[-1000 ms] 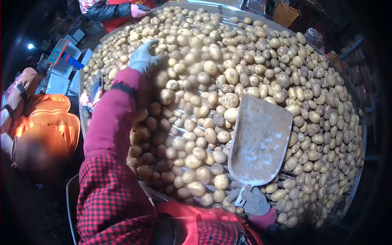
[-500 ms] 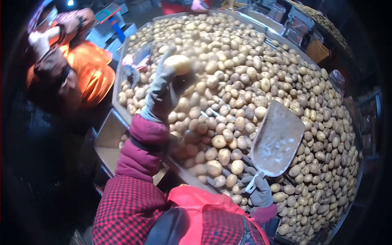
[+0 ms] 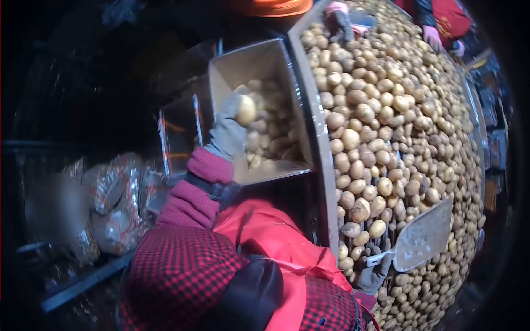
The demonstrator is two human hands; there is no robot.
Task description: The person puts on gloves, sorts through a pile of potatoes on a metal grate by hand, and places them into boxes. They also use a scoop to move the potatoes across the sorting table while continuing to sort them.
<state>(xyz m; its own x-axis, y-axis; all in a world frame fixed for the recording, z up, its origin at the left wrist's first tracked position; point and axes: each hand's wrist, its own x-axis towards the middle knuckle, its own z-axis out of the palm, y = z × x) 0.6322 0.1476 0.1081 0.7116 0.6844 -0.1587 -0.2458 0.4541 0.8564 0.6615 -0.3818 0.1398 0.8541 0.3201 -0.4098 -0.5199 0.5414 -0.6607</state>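
My left hand (image 3: 228, 132), in a grey glove, grips a pale potato (image 3: 246, 110) over a box (image 3: 243, 59) that has several potatoes (image 3: 270, 132) inside. The box stands against the left side of a large table heaped with potatoes (image 3: 386, 138). At the lower right, my right hand (image 3: 375, 271), gloved as well, is closed around the handle of a metal scoop (image 3: 424, 237). The scoop's flat blade rests on the potato heap, pointing away to the right. Part of the right hand's fingers is hidden by the handle.
The table's raised metal rim (image 3: 324, 160) runs between the box and the heap. A co-worker's gloved hand (image 3: 339, 22) reaches in at the top, and another person in red (image 3: 447, 19) stands across the heap. Wrapped plastic bundles (image 3: 113, 204) lie at the left.
My view has swung left. The left hand has carried the potato from above the heap to over the box. My right hand still holds the scoop on the potatoes.
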